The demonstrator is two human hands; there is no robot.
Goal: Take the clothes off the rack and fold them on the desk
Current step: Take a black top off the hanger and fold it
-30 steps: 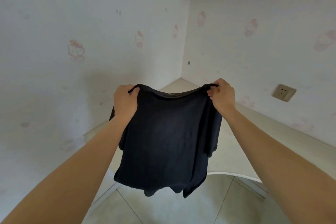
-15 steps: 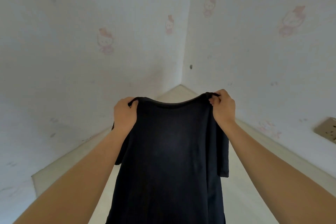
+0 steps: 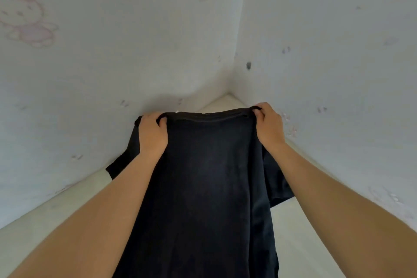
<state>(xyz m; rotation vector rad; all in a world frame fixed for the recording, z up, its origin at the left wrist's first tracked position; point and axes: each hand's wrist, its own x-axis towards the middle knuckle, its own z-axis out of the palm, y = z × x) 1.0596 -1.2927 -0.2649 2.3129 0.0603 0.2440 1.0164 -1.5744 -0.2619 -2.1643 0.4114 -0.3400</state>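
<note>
Black fabric fills the middle of the head view: we see a black T-shirt (image 3: 209, 183) stretched out over the pale desk (image 3: 300, 244) that runs into the corner. Our left hand (image 3: 153, 135) grips one shoulder at the collar, fingers curled round the cloth, and our right hand (image 3: 269, 127) pinches the other shoulder (both sleeves droop to the sides). Wallpaper with pink cartoon figures (image 3: 24, 18) covers both walls.
</note>
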